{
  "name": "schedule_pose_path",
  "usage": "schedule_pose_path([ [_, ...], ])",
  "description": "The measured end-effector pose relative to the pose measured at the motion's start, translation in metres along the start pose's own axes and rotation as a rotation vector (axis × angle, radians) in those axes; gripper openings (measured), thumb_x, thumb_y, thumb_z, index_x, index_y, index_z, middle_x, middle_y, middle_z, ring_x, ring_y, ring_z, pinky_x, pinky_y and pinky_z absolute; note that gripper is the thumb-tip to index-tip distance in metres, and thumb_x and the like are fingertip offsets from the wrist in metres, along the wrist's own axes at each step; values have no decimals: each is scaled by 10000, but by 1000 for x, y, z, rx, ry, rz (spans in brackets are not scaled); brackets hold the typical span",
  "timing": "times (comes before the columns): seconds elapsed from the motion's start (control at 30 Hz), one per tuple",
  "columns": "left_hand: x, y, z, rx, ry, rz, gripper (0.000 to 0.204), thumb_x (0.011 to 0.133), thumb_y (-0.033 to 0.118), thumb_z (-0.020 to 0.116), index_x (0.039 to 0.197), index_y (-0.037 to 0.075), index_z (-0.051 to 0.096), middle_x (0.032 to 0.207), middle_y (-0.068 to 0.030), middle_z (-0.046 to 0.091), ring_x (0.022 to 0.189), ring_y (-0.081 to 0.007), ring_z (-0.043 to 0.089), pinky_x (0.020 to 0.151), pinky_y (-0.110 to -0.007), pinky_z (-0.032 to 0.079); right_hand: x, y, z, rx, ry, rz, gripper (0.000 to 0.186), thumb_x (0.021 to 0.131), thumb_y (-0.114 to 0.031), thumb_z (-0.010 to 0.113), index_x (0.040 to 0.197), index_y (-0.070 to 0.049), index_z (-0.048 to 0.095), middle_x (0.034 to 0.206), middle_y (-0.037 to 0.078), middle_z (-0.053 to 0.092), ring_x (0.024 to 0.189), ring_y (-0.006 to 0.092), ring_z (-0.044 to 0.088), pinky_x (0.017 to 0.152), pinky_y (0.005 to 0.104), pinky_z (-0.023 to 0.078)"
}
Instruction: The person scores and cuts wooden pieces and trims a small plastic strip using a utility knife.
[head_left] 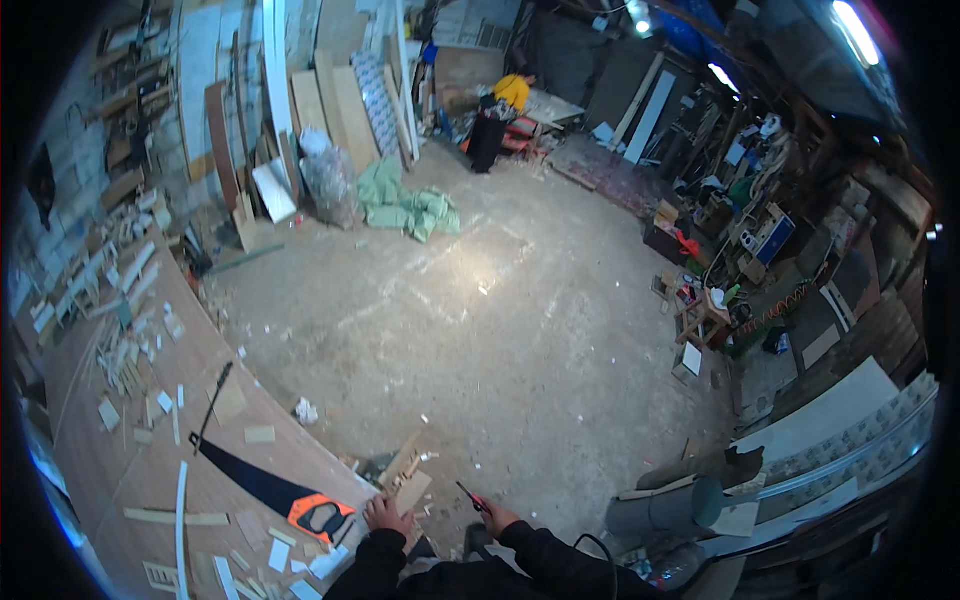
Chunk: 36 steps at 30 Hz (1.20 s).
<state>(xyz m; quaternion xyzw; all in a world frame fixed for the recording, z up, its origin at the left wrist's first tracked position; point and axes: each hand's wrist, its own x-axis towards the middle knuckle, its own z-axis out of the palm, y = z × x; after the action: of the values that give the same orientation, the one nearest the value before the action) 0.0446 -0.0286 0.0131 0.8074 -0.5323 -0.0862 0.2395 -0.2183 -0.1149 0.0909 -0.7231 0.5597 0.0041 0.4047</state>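
At the bottom of the head view, my left hand [388, 517] is by the right edge of the worktable, its fingers bent against a small pale wooden board [411, 493]. My right hand [498, 517], out over the floor to the right, is closed round a slim red-and-black handled tool [474, 500]. The tool's thin dark tip points up and left, apart from the board; its exact kind is too small to make out. A handsaw [262, 487] with a dark blade and an orange-and-black grip lies on the table left of my left hand.
Wood offcuts [125, 360] and strips litter the worktable [90, 470]. A grey bucket [665, 508] stands at right, near long panels [830, 420]. Green sacking [405, 203] and leaning boards [345, 110] are at the back. A person in yellow [512, 92] bends over a far table.
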Motion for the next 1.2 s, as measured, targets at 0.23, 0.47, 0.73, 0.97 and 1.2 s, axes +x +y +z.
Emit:
schedule_pose_path([
  [0.23, 20, 22, -17, 24, -242, -104, 392, 837, 390, 670, 1111, 127, 573, 784, -160, 678, 727, -412, 674, 672, -555, 517, 19, 4, -14, 60, 105, -67, 422, 960, -310, 505, 1345, -138, 489, 1055, 243, 655, 952, 425, 644, 810, 482, 516],
  [0.47, 26, 43, -43, -134, -370, -146, 409, 910, 467, 556, 1159, 152, 635, 860, -204, 691, 802, -419, 670, 721, -503, 531, 38, 7, -24, 166, 138, -138, 433, 945, -329, 544, 1331, -136, 510, 1054, 237, 662, 974, 413, 644, 836, 461, 513],
  [0.73, 17, 79, -44, -366, -405, -1, 369, 935, 379, 535, 1153, 100, 636, 925, -241, 674, 883, -424, 652, 770, -484, 516, 56, 2, -63, 472, 95, -215, 524, 829, -359, 753, 1231, -59, 600, 835, 56, 652, 804, 149, 623, 742, 314, 514],
  [0.97, 79, 206, -147, -93, -230, 229, 320, 930, 345, 568, 1158, 135, 646, 876, -164, 674, 790, -377, 633, 694, -492, 469, 70, -40, -184, 920, -165, -464, 584, 818, -91, 766, 1325, -66, 479, 897, -34, 606, 642, 55, 525, 538, 230, 428],
  [1.2, 83, 288, -221, 2, 60, 357, 265, 828, 177, 691, 1091, 147, 665, 888, -28, 679, 831, -214, 647, 741, -348, 408, 54, -57, -262, 1250, -347, -506, 233, 839, 41, 661, 995, -73, 531, 939, 114, 652, 549, 90, 469, 467, 238, 347],
])
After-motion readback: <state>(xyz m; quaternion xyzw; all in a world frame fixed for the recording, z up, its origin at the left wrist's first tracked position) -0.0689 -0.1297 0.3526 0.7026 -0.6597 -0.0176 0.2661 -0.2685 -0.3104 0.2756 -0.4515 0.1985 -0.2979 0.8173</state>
